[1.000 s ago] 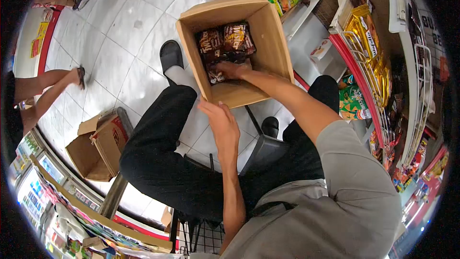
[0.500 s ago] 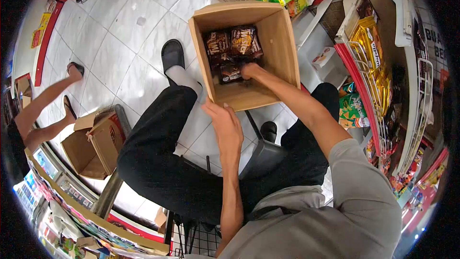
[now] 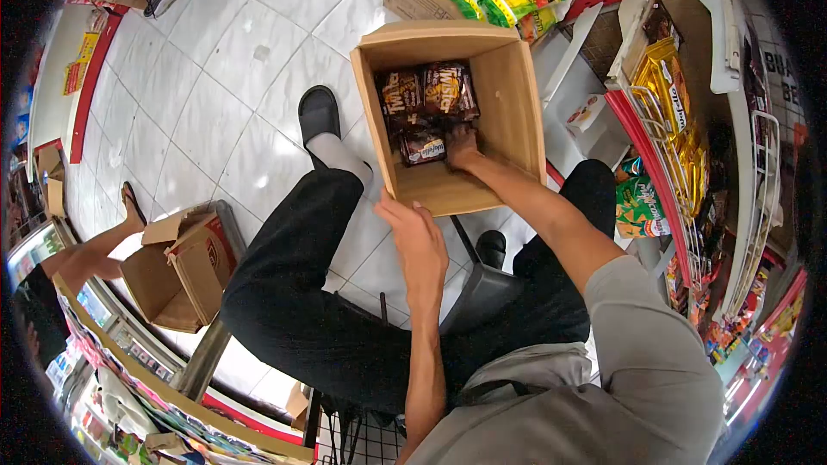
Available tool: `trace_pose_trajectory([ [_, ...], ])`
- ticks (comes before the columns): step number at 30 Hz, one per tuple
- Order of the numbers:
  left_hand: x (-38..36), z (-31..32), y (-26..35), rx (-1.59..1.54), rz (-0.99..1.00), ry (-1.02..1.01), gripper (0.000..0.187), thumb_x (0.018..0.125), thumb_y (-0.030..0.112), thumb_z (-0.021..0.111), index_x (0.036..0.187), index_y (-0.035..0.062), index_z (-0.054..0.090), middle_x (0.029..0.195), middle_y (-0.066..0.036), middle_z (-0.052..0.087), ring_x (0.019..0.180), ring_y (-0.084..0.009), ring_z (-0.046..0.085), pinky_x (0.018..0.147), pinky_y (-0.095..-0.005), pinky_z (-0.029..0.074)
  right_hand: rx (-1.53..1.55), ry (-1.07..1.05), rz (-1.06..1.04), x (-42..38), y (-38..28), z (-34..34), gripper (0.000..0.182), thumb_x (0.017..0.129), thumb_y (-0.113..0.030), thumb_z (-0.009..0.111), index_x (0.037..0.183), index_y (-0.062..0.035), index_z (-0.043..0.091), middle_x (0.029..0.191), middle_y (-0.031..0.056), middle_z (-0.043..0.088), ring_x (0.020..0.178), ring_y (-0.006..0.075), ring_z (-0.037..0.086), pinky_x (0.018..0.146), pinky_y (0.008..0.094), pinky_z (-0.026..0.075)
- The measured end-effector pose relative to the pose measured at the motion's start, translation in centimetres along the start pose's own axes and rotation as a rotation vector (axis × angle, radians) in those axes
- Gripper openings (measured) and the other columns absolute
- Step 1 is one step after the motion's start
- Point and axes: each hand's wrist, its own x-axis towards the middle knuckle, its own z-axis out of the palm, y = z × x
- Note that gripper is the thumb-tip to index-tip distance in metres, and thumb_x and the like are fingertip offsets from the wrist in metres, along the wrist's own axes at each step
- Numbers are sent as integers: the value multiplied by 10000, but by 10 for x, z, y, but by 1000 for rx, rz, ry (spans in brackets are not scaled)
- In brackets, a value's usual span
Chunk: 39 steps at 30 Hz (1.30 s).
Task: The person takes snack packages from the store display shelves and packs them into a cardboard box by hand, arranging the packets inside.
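An upright cardboard box (image 3: 515, 112) stands open before my knees. Dark brown snack packs lie inside: two "Twister" packs (image 3: 446, 88) toward the far wall and a smaller "Wafello" pack (image 3: 423, 146) nearer me. My right hand (image 3: 463, 148) reaches down into the box just right of the Wafello pack. Its fingers look apart over the dark contents, and their tips are partly hidden. My left hand (image 3: 415, 228) is at the near left corner of the box, fingers stretched out against its outside, holding nothing.
Green-and-yellow snack bags (image 3: 517, 0) lie behind the box. On the right, shelf racks (image 3: 642, 155) hold gold packets (image 3: 668, 86) and a green bag (image 3: 639, 205). Another open carton (image 3: 177, 271) sits on the tiled floor at left, near another person's leg (image 3: 95, 254).
My right hand has shifted slightly right of the Wafello pack, its fingers now more spread. The view has tilted a little. The person at left has moved their legs.
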Motion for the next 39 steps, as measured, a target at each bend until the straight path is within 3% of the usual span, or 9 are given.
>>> trace_pose_trajectory([
  [3, -3, -3, 3, -23, 4, -14, 471, 1070, 62, 401, 1474, -129, 253, 1307, -371, 385, 1116, -570, 508, 971, -549, 422, -363, -22, -265, 8, 15, 47, 415, 945, -280, 519, 1198, -9, 705, 1257, 308, 667, 1170, 372, 680, 958, 464, 550],
  [8, -2, 1, -4, -7, 69, 1, 471, 1068, 56, 401, 1468, -141, 251, 1309, -374, 380, 1132, -565, 500, 982, -542, 419, 98, -352, -132, 26, 27, 11, 366, 935, -297, 540, 1097, -47, 753, 1167, 244, 717, 1088, 348, 709, 863, 472, 575],
  [12, -4, 0, 3, 5, 43, -6, 469, 1067, 54, 402, 1461, -150, 253, 1306, -371, 380, 1135, -562, 497, 987, -534, 419, 42, -389, -165, 16, 22, -18, 342, 927, -310, 556, 1016, -78, 790, 1095, 193, 757, 1021, 329, 733, 787, 477, 594],
  [20, -5, 4, -16, 101, 97, 14, 482, 1075, 71, 418, 1455, -163, 236, 1332, -365, 371, 1061, -550, 556, 928, -519, 468, -64, -429, -305, -29, -16, -239, 444, 970, -382, 513, 1065, -37, 776, 1019, 215, 759, 947, 386, 736, 857, 503, 574],
  [27, -5, 3, -10, 83, 98, 28, 480, 1067, 58, 422, 1442, -178, 239, 1306, -368, 374, 1025, -546, 546, 916, -505, 468, 637, -102, -425, 56, 3, -259, 485, 838, -21, 621, 1322, -29, 588, 1217, 274, 657, 1197, 426, 612, 977, 504, 496],
  [32, -2, 3, -13, 63, 132, 30, 475, 1061, 47, 421, 1433, -188, 241, 1281, -372, 373, 1050, -546, 532, 936, -504, 458, 37, 578, -264, 21, -36, -227, 408, 819, -3, 626, 1225, 26, 616, 1239, 306, 626, 1242, 450, 568, 1009, 509, 475],
  [35, -3, 4, -14, 78, 139, 27, 469, 1057, 38, 419, 1427, -193, 246, 1266, -378, 371, 1060, -553, 517, 953, -504, 449, 98, 461, -169, -27, -62, -259, 428, 808, -16, 648, 1228, 55, 607, 1238, 308, 641, 1207, 461, 605, 977, 496, 514],
  [37, -1, 0, -8, 59, 127, 19, 469, 1056, 37, 421, 1427, -192, 247, 1271, -379, 370, 1065, -557, 515, 956, -502, 449, 162, -168, -288, -33, -60, -220, 483, 826, -57, 656, 1293, 42, 582, 1232, 274, 661, 1129, 465, 651, 921, 487, 556],
  [39, -4, -2, -3, 18, 107, -3, 469, 1056, 36, 423, 1427, -191, 249, 1281, -381, 367, 1076, -564, 509, 961, -499, 449, 156, -350, -296, -22, -61, -177, 416, 852, -38, 638, 1262, 32, 629, 1212, 261, 686, 1101, 434, 678, 862, 475, 573],
])
